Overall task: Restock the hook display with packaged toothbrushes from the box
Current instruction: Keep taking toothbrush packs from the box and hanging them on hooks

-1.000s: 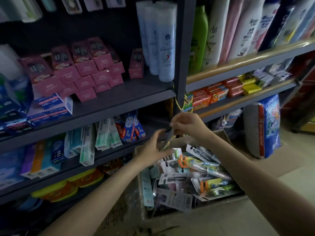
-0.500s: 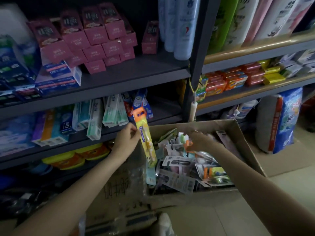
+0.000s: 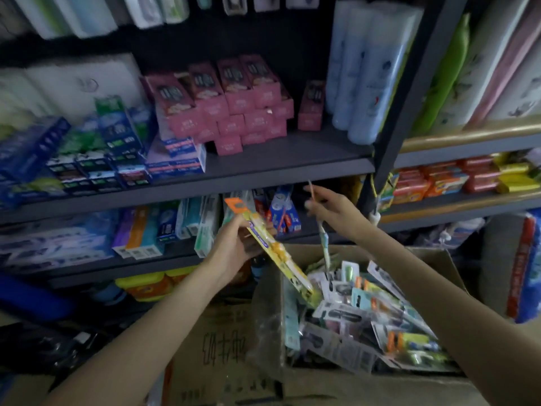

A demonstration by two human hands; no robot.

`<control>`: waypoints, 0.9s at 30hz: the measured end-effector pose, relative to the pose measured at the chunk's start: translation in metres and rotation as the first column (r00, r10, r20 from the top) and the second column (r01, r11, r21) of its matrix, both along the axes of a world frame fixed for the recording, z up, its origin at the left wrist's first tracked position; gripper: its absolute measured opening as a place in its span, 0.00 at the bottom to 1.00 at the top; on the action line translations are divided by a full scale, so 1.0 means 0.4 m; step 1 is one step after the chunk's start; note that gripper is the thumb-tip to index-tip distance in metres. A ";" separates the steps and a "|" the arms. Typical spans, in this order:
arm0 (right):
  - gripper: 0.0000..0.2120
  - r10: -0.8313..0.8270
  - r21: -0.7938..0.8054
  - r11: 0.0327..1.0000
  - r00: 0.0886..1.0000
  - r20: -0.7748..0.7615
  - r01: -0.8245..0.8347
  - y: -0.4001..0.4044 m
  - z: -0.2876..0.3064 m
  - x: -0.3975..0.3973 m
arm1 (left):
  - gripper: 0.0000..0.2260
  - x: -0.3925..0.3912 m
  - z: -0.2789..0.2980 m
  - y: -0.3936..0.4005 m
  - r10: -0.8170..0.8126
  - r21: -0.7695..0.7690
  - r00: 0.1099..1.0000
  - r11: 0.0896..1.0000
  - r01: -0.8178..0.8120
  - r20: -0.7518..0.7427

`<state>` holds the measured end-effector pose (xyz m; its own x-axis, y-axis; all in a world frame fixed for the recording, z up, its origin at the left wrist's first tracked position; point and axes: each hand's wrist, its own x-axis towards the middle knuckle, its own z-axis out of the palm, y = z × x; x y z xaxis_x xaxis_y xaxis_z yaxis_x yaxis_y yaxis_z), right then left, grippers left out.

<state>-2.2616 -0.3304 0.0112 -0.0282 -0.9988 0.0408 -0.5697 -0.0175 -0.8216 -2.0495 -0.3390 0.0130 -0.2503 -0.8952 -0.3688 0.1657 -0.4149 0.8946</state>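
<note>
An open cardboard box [image 3: 439, 259] on the floor holds several packaged toothbrushes [image 3: 348, 315] in a loose heap. My left hand [image 3: 237, 244] grips a yellow toothbrush pack with an orange hanging tab [image 3: 272, 244], held slanted above the box's left edge. My right hand [image 3: 330, 209] is raised above the box and pinches a thin toothbrush pack seen edge-on [image 3: 322, 232], which hangs down toward the heap. Packs hanging at the top edge [image 3: 234, 4] are blurred, and I cannot make out any hooks.
Dark shelves [image 3: 263, 168] in front carry pink boxes [image 3: 234, 101], toothpaste cartons [image 3: 175, 227] and tall bottles [image 3: 366, 77]. A vertical post [image 3: 409, 92] splits the shelving; soap bars [image 3: 439, 183] lie to the right. A large bag [image 3: 524, 268] stands on the floor at right.
My right hand has lifted out of the box with a thin pack and risen toward the shelf. My left hand keeps the yellow pack, tilted lower. The view has swung upward.
</note>
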 end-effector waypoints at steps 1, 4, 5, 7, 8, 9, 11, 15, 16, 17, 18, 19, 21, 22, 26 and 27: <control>0.12 0.004 -0.025 1.000 0.995 0.098 -0.001 -0.014 0.045 0.036 | 0.11 0.012 0.030 -0.014 0.016 -0.005 0.999 1.000 -0.017 -0.037; 0.16 0.045 -0.083 0.996 0.964 0.263 -0.024 -0.047 0.172 0.150 | 0.09 0.095 0.127 -0.064 0.096 -0.109 0.995 0.989 -0.097 -0.011; 0.17 0.070 -0.098 0.994 0.948 0.310 -0.042 -0.061 0.208 0.189 | 0.09 0.139 0.160 -0.083 0.120 -0.183 0.993 0.976 -0.116 0.011; 0.17 0.118 -0.110 0.991 0.899 0.421 -0.079 -0.101 0.281 0.275 | 0.11 0.248 0.228 -0.117 0.181 -0.328 0.983 0.931 -0.160 0.035; 0.15 0.136 -0.099 0.990 0.861 0.490 -0.100 -0.125 0.319 0.322 | 0.11 0.308 0.264 -0.129 0.221 -0.383 0.975 0.904 -0.192 0.032; 0.13 0.147 -0.078 0.989 0.806 0.573 -0.125 -0.149 0.358 0.374 | 0.11 0.373 0.296 -0.144 0.269 -0.429 0.963 0.873 -0.232 0.026; 0.10 0.165 -0.057 0.982 0.672 0.722 -0.180 -0.191 0.436 0.494 | 0.10 0.503 0.368 -0.165 0.353 -0.502 0.936 0.811 -0.300 0.012; 0.09 0.262 -0.161 0.964 0.639 0.723 -0.213 -0.265 0.558 0.751 | 0.11 0.746 0.510 -0.204 0.504 -0.613 0.862 0.667 -0.424 -0.049; 0.09 0.283 -0.177 0.958 0.657 0.699 -0.225 -0.274 0.582 0.813 | 0.10 0.800 0.539 -0.210 0.538 -0.638 0.841 0.627 -0.448 -0.062; 0.08 0.306 -0.194 0.952 0.677 0.669 -0.238 -0.283 0.603 0.866 | 0.09 0.847 0.564 -0.217 0.560 -0.651 0.824 0.595 -0.472 -0.085; 0.08 0.324 -0.212 0.946 0.703 0.634 -0.244 -0.293 0.620 0.913 | 0.08 0.890 0.584 -0.227 0.571 -0.655 0.813 0.570 -0.495 -0.117; 0.08 0.332 -0.226 0.943 0.739 0.587 -0.245 -0.303 0.635 0.956 | 0.08 0.931 0.599 -0.242 0.583 -0.656 0.800 0.551 -0.516 -0.139; 0.07 0.351 -0.237 0.935 0.784 0.513 -0.263 -0.323 0.657 1.030 | 0.06 0.997 0.625 -0.273 0.587 -0.660 0.793 0.533 -0.529 -0.161; 0.07 0.365 -0.231 0.930 0.794 0.486 -0.286 -0.333 0.666 1.057 | 0.05 1.022 0.638 -0.289 0.573 -0.662 0.801 0.535 -0.525 -0.171; 0.13 0.421 -0.262 0.895 0.880 0.222 -0.362 -0.340 0.719 1.115 | 0.09 1.083 0.690 -0.337 0.529 -0.705 0.834 0.533 -0.468 -0.154; 0.15 0.418 -0.284 0.886 0.897 0.146 -0.367 -0.338 0.735 1.128 | 0.11 1.094 0.701 -0.349 0.531 -0.713 0.833 0.523 -0.467 -0.155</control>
